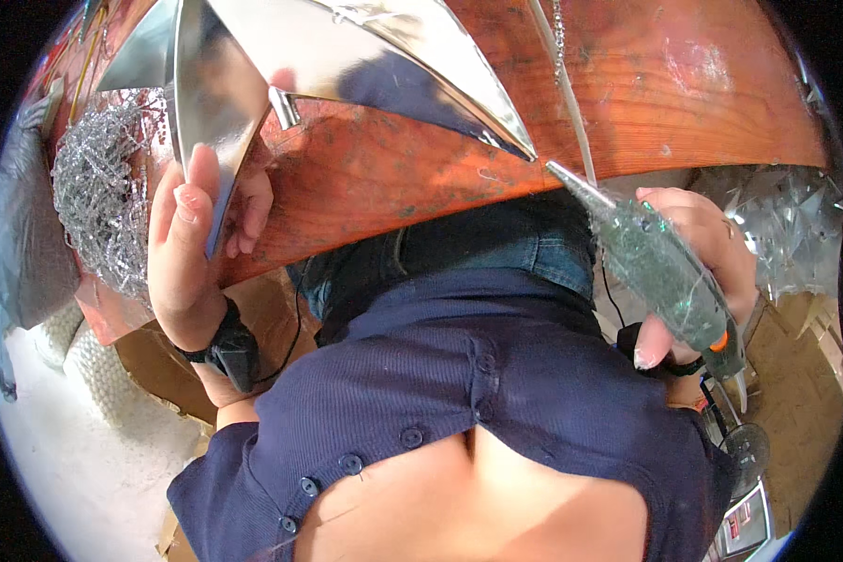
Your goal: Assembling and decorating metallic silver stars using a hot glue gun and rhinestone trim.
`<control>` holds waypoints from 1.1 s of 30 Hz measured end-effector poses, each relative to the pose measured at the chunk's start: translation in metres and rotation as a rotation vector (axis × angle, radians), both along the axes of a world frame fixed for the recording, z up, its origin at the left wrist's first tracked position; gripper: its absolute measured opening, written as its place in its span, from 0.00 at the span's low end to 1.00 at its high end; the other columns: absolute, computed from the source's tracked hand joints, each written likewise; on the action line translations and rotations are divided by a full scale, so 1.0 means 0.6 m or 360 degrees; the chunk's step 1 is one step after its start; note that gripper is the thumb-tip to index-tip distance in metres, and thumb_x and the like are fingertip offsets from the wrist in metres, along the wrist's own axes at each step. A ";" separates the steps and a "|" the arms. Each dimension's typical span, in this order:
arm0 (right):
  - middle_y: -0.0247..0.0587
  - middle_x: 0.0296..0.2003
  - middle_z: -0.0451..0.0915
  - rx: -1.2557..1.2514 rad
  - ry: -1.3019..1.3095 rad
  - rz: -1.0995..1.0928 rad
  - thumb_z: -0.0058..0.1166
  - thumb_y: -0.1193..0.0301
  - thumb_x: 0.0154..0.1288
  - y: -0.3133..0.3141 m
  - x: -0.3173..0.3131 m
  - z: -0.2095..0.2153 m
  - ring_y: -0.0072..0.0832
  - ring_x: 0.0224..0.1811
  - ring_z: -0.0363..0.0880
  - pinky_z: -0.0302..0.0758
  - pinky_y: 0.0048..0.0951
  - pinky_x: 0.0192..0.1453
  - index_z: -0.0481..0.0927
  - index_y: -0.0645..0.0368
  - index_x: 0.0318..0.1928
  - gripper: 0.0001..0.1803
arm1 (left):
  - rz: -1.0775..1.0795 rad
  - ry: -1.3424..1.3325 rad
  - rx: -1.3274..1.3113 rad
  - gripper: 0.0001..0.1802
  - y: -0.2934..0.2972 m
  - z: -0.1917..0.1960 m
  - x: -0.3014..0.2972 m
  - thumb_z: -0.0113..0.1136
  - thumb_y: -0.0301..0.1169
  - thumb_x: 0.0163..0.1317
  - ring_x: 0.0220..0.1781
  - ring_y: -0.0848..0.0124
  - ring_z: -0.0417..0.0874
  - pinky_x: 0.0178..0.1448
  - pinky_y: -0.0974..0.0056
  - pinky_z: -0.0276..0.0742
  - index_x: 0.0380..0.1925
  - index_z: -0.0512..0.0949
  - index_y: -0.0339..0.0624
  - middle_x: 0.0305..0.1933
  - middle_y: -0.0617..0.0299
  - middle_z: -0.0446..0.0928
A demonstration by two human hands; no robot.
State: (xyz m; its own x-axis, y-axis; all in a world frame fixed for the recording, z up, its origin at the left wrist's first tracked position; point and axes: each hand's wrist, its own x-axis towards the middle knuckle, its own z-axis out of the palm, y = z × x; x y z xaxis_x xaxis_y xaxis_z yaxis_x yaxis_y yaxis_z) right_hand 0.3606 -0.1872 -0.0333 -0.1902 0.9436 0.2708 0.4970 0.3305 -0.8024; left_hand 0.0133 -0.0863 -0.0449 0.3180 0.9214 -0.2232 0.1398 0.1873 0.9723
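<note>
My left hand (189, 220) is closed around one point of a shiny silver star (347, 56) with raised ridges, held over the table's near edge. A short metal tube (285, 109) sticks out from the star's inner corner. In my right hand (707, 239) is a glue gun (660, 267) with a cloudy grey-green body and an orange spot near its rear. Its nozzle points up and left, close to the tip of another star point; whether they touch I cannot tell. A thin pale rod (567, 89) runs behind the nozzle, beside a fine bead chain (558, 37).
The reddish wooden table (721, 112) curves across the top. A tangled heap of silver bead strings (108, 187) lies at its left, beside a grey plastic bag (33, 215). Clear plastic with shiny pieces (787, 215) is at the right. Cardboard (796, 393) lies below it.
</note>
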 end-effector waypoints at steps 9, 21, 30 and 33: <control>0.50 0.28 0.78 0.0174 -0.0169 0.0233 0.60 0.35 0.28 0.014 -0.003 -0.005 0.44 0.35 0.79 0.77 0.46 0.45 0.74 0.68 0.32 0.45 | 0.0043 0.0030 -0.0015 0.40 -0.006 -0.002 0.000 0.47 0.62 0.60 0.17 0.82 0.60 0.19 0.76 0.49 0.46 0.69 0.28 0.22 0.64 0.67; 0.46 0.26 0.78 0.0095 -0.0047 0.0175 0.72 0.46 0.20 0.014 0.002 -0.006 0.40 0.30 0.80 0.77 0.36 0.37 0.75 0.68 0.33 0.42 | 0.0104 0.0042 -0.0031 0.41 -0.009 -0.006 -0.001 0.47 0.63 0.59 0.17 0.82 0.60 0.20 0.76 0.49 0.46 0.68 0.28 0.20 0.65 0.66; 0.49 0.29 0.77 -0.0039 -0.0135 0.0108 0.59 0.33 0.29 0.002 0.008 -0.008 0.44 0.33 0.79 0.77 0.41 0.42 0.74 0.69 0.32 0.47 | 0.0102 0.0030 -0.0037 0.38 -0.014 -0.002 0.000 0.46 0.60 0.61 0.19 0.80 0.59 0.23 0.75 0.49 0.46 0.70 0.30 0.20 0.67 0.65; 0.48 0.29 0.77 -0.0008 -0.0160 0.0197 0.59 0.32 0.28 0.009 0.008 -0.008 0.44 0.33 0.79 0.77 0.41 0.41 0.74 0.69 0.31 0.47 | 0.0115 -0.0006 -0.0089 0.35 -0.015 -0.004 0.000 0.44 0.57 0.64 0.21 0.79 0.58 0.26 0.74 0.46 0.48 0.71 0.32 0.20 0.70 0.63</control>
